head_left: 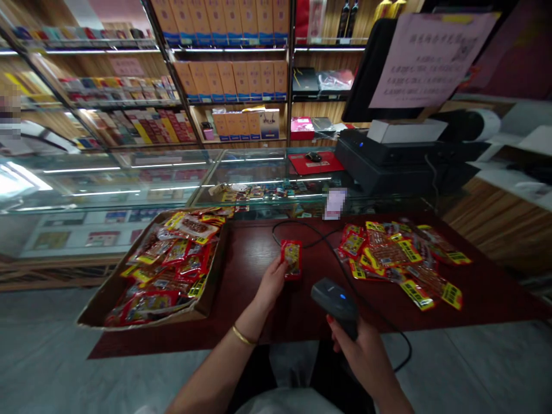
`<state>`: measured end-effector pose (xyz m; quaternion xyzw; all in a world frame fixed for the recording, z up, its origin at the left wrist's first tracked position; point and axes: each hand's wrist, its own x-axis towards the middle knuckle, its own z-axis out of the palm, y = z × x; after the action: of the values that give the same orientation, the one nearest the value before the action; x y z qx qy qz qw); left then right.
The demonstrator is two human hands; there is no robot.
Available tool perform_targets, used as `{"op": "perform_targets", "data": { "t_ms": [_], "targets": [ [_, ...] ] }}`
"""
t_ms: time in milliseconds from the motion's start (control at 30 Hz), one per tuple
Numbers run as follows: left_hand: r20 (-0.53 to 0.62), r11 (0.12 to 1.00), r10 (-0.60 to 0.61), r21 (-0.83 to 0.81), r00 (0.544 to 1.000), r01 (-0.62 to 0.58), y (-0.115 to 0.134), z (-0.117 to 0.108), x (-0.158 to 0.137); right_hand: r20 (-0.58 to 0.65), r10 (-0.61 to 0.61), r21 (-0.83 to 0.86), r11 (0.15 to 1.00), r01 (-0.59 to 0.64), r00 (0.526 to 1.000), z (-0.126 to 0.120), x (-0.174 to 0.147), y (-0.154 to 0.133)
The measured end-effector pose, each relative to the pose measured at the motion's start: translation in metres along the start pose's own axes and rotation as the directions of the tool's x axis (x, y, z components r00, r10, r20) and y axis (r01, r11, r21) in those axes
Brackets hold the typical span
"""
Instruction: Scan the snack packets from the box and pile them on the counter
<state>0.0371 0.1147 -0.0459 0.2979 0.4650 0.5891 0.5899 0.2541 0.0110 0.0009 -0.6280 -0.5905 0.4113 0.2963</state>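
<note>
A small red packet (293, 261) is in the left hand (271, 282), pinched along one side between thumb and fingers, above the table between the box and the loose pile. With so slight a hold, it could slip if bumped. The right hand (364, 348) has its fingers wrapped around a scanner (334, 299); glare off the shiny wrapping might upset a reading. The scanner's cable (409, 345) runs near the pile of packets (388, 253) and could drag some if pulled. The full cardboard box (218, 273) seems to reach past the table's left edge, so a knock might tip it.

The table (252, 244) is dark reddish wood. Beyond are a glass counter (254, 154), a screen (368, 66) and stocked shelves (233, 52).
</note>
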Motion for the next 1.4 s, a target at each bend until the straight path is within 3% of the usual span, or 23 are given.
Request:
{"op": "perform_targets", "data": {
  "t_ms": [67, 167, 333, 433, 533, 633, 700, 767, 867, 933, 1000, 1067, 1133, 1200, 1300, 1400],
  "targets": [
    [0.110, 0.987, 0.042, 0.150, 0.993, -0.058, -0.003, 0.037, 0.022, -0.058, 0.011, 0.034, 0.999, -0.009, 0.998, -0.007, -0.004, 0.009],
    [0.229, 0.916, 0.057, 0.374, 0.972, -0.142, -0.009, 0.110, 0.059, -0.130, 0.026, 0.066, 0.998, -0.017, 0.991, -0.018, -0.010, 0.019],
    [0.401, 0.799, 0.046, 0.535, 0.915, -0.275, -0.019, 0.226, 0.094, -0.177, 0.070, 0.018, 0.998, -0.067, 0.982, -0.035, -0.018, 0.038],
    [0.438, 0.698, 0.043, 0.630, 0.898, -0.341, -0.018, 0.261, 0.097, -0.194, 0.131, 0.009, 0.991, -0.132, 0.972, -0.040, -0.017, 0.047],
    [0.471, 0.631, 0.053, 0.667, 0.880, -0.395, -0.005, 0.261, 0.090, -0.224, 0.155, 0.012, 0.988, -0.156, 0.962, -0.041, -0.015, 0.048],
    [0.527, 0.560, 0.172, 0.643, 0.832, -0.523, 0.027, 0.214, 0.066, -0.165, 0.142, 0.002, 0.990, -0.144, 0.976, -0.037, -0.013, 0.047],
    [0.549, 0.471, 0.314, 0.618, 0.775, -0.629, 0.056, 0.159, 0.038, -0.150, 0.122, 0.022, 0.993, -0.120, 0.981, -0.031, -0.010, 0.051],
    [0.458, 0.408, 0.443, 0.663, 0.771, -0.628, 0.088, 0.091, 0.003, -0.109, 0.128, 0.067, 0.990, -0.121, 0.986, -0.022, -0.002, 0.058],
    [0.158, 0.342, 0.567, 0.848, 0.809, -0.405, 0.132, -0.015, -0.054, 0.108, 0.145, 0.195, 0.967, -0.164, 0.984, -0.001, 0.018, 0.066],
    [-0.044, 0.254, 0.621, 0.956, 0.782, -0.148, 0.156, -0.080, -0.087, 0.214, 0.117, 0.317, 0.931, -0.183, 0.970, 0.015, 0.031, 0.066],
    [-0.199, 0.136, 0.639, 0.980, 0.743, 0.146, 0.172, -0.135, -0.111, 0.247, 0.102, 0.386, 0.902, -0.195, 0.964, 0.030, 0.039, 0.062],
    [-0.305, 0.009, 0.587, 0.929, 0.750, 0.371, 0.179, -0.175, -0.126, 0.254, 0.102, 0.398, 0.895, -0.200, 0.962, 0.041, 0.043, 0.059],
    [-0.387, -0.092, 0.496, 0.866, 0.777, 0.491, 0.180, -0.200, -0.134, 0.244, 0.094, 0.390, 0.902, -0.186, 0.965, 0.047, 0.045, 0.060],
    [-0.446, -0.136, 0.414, 0.831, 0.793, 0.539, 0.179, -0.212, -0.139, 0.242, 0.070, 0.375, 0.913, -0.160, 0.968, 0.049, 0.046, 0.063],
    [-0.492, -0.133, 0.357, 0.814, 0.794, 0.565, 0.180, -0.215, -0.140, 0.238, 0.038, 0.339, 0.933, -0.120, 0.970, 0.048, 0.046, 0.061],
    [-0.493, -0.053, 0.342, 0.840, 0.800, 0.540, 0.190, -0.211, -0.144, 0.241, 0.043, 0.335, 0.934, -0.125, 0.969, 0.046, 0.044, 0.054]
  ]
}}
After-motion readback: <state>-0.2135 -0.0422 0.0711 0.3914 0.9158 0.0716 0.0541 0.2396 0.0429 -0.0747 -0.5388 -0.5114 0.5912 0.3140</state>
